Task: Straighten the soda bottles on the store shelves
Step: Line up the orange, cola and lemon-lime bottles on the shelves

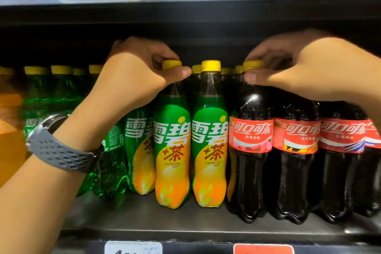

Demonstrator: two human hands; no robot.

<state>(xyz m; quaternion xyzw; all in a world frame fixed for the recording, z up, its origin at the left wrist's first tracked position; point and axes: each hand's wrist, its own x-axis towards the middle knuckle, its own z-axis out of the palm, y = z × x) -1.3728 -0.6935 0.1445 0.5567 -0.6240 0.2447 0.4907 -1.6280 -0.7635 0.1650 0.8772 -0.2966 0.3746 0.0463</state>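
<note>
Left hand (136,70) pinches the yellow cap of a green-orange tea soda bottle (172,150); right hand (305,68) grips the neighbouring cola bottle (250,150) cap, one bottle between.

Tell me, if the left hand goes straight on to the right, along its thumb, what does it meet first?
Probably the yellow cap of the neighbouring green-and-orange bottle, just beyond the left hand; depth between them is unclear.

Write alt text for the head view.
Both hands grip yellow caps on a dark store shelf: the left hand holds a green-and-orange wrapped soda bottle, the right hand a red-labelled dark cola bottle. Another green-and-orange bottle stands between them.
</note>
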